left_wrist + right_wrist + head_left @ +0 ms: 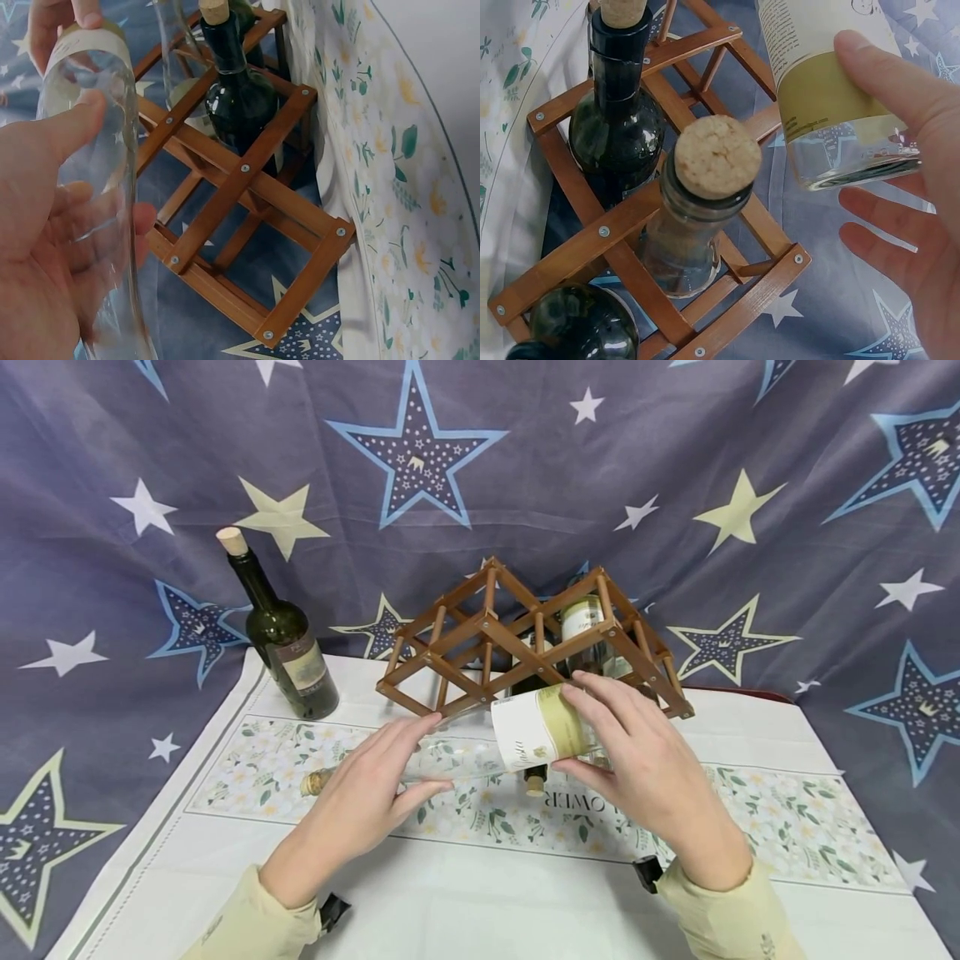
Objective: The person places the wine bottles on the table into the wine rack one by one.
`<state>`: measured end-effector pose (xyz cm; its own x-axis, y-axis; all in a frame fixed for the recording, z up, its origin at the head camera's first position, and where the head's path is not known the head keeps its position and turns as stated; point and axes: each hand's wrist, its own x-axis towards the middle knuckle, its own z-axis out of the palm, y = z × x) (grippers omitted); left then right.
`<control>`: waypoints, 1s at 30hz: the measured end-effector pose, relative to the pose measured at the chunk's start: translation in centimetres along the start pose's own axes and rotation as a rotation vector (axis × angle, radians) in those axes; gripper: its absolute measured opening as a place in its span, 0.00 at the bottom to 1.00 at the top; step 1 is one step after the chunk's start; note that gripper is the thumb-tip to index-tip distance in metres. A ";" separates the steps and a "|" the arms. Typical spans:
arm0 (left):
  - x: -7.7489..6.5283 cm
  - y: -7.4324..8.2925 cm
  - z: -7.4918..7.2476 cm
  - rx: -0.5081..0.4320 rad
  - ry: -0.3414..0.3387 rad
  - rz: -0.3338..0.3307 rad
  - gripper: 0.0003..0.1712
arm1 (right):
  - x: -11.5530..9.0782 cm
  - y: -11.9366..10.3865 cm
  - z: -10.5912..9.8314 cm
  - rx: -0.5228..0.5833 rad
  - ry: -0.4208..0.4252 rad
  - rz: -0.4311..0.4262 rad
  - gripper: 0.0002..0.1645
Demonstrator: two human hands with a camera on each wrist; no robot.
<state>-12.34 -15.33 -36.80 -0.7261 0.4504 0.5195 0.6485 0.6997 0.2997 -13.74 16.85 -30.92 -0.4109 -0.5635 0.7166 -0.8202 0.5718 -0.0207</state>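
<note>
A clear glass wine bottle (536, 727) with a white and olive label lies sideways in the air before the rack, its cork (315, 782) pointing left. My left hand (367, 785) holds it around the neck and shoulder, thumb on the near side. Near the base, my right hand (637, 752) grips it, with the thumb (870, 71) against the label. Behind stands a brown wooden wine rack (487, 627). In the right wrist view, it carries a corked dark bottle (615, 135), a corked clear bottle (705, 195) and another dark bottle (585, 326).
A dark green corked bottle (292, 652) stands upright at the left of the table. A floral runner (795, 827) crosses the white tablecloth (480, 902). The star-patterned curtain (570, 460) hangs close behind the rack.
</note>
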 end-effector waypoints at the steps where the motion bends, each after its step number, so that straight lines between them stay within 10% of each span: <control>1: -0.1 0.0 0.0 0.000 -0.003 -0.007 0.44 | 0.0 0.0 0.1 0.000 -0.001 0.001 0.48; 30: -2.3 -0.1 0.0 -0.052 -0.019 -0.158 0.42 | -0.4 0.4 -0.3 -0.036 0.052 -0.012 0.38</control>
<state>-10.73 -16.43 -38.05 -0.8240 0.3473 0.4477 0.5362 0.7334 0.4178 -13.80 17.51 -31.02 -0.3794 -0.5393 0.7518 -0.8097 0.5867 0.0122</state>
